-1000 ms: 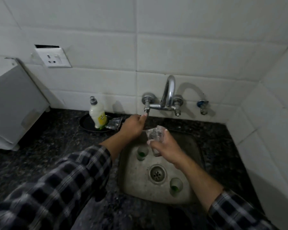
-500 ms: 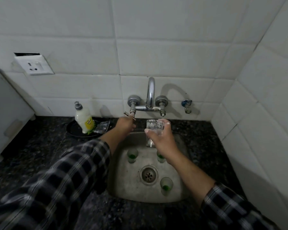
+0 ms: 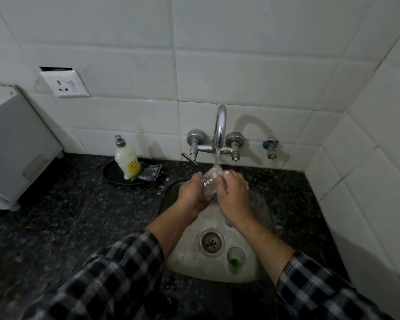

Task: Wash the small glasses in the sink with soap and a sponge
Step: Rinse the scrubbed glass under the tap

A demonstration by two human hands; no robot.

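- Both hands are holding one small clear glass (image 3: 208,184) under the running water from the tap (image 3: 219,130); the left hand (image 3: 192,194) is cupping it from the left and the right hand (image 3: 232,192) is wrapping it from the right, so each grip is closed around that same glass.
- The glass is sitting over the far part of the sink (image 3: 261,199), just below the spout; no sponge is showing in either hand, so this looks like rinsing rather than scrubbing.
- Another small glass with green dregs (image 3: 235,258) is standing upright near the drain (image 3: 211,243), on its right; a further one is peeking out behind the right wrist, mostly hidden; these look unwashed, so most of the job seems left to do.
- A soap bottle (image 3: 127,161) is standing on a dark dish (image 3: 111,174) to the left of the sink, with a crumpled packet (image 3: 151,172) beside it; whether that holds the sponge, I cannot tell.
- The counter (image 3: 56,218) is dark speckled stone; white tiles (image 3: 240,65) are lining the far and right walls; a wall socket (image 3: 65,85) and a white appliance (image 3: 14,146) are sitting at far left; the light is dim.
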